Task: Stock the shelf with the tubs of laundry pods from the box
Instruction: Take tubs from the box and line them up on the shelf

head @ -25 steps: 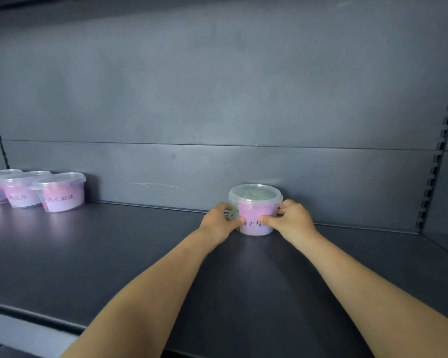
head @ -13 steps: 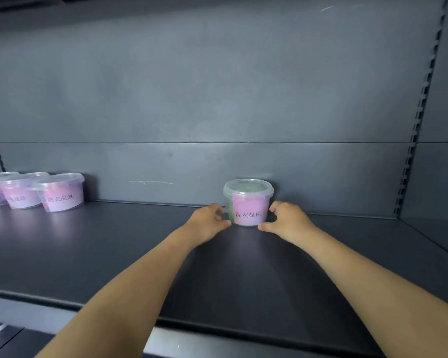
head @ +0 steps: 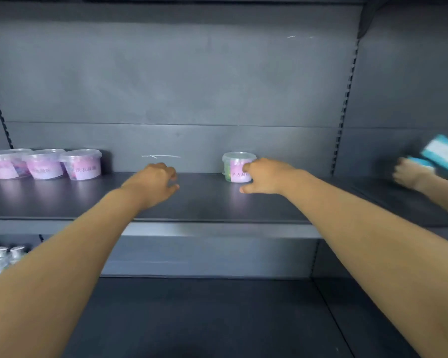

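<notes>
Nearest you, both forearms rise from the bottom corners of the frame, over the dark lower shelf (head: pixel 204 319); some pale bottles (head: pixel 0 257) sit blurred at its lower-left edge.

Further in, your left hand (head: pixel 153 182) hangs over the shelf (head: pixel 217 202) just left of centre, fingers loosely curled around nothing. Your right hand (head: pixel 265 177) lies against the right side of the tub (head: pixel 236 167), right of centre. A fingertip overlaps its label while the thumb points out low in front. With the blur, I can't tell whether that hand grips the tub or only touches it.

The tub stands upright at the back of the shelf, lid on, so I judge this placement as good as done. It stands well apart from the three tubs (head: pixel 44 165) lined up at the far left, though, and that gap may want closing. Otherwise the next move is to lift both hands off without knocking the tub, then go back to the box, which is out of view, for another.

The shelf is smooth, dark and faintly glossy, so a tub should slide on it easily. Behind it is the grey back panel (head: pixel 192 86), scuffed white near centre, with a slotted upright (head: pixel 344 112) to the right. At the far right edge, another person's hand (head: pixel 411 174) holds a blue-and-white pack (head: pixel 445 156) in the next bay.
</notes>
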{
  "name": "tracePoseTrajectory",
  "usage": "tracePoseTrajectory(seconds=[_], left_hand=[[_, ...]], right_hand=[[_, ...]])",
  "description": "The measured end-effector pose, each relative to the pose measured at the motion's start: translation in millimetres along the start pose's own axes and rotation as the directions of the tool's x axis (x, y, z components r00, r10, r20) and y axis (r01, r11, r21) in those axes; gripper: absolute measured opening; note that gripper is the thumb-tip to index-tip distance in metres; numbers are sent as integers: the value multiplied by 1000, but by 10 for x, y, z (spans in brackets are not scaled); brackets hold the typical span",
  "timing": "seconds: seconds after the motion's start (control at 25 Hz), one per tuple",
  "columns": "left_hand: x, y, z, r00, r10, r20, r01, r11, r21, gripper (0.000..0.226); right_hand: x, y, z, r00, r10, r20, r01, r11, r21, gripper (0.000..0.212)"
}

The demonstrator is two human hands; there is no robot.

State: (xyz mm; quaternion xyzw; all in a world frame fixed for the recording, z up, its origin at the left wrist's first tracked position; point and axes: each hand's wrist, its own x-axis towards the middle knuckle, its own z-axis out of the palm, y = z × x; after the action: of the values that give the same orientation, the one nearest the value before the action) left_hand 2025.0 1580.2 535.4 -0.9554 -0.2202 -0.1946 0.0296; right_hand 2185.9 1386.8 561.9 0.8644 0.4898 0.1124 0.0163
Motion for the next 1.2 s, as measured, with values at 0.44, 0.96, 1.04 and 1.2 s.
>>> tracePoseTrajectory(seconds=[0.44, 0.96, 1.04, 1.2], left_hand=[[-2254, -651, -635, 997, 49, 55, -47, 998, -42, 37], [-4637, -371, 292, 921, -175, 349, 174, 984, 34, 34], [-4963, -394, 518, 914, -202, 352, 197, 979, 51, 32], [-5495, -501, 1072, 810, -325, 489, 377, 926, -9, 27]], right_hand=[[-1621, -1840, -21, 999, -37, 0, 37, 999, -6, 53], [-3191, -2758, 1618, 961, -128, 247, 56, 959, 278, 47], [-3390, -2883, 1908, 944, -166, 284, 89, 960, 265, 43], [-3601, -3156, 2581, 903, -170, 394, 39, 947, 319, 43]])
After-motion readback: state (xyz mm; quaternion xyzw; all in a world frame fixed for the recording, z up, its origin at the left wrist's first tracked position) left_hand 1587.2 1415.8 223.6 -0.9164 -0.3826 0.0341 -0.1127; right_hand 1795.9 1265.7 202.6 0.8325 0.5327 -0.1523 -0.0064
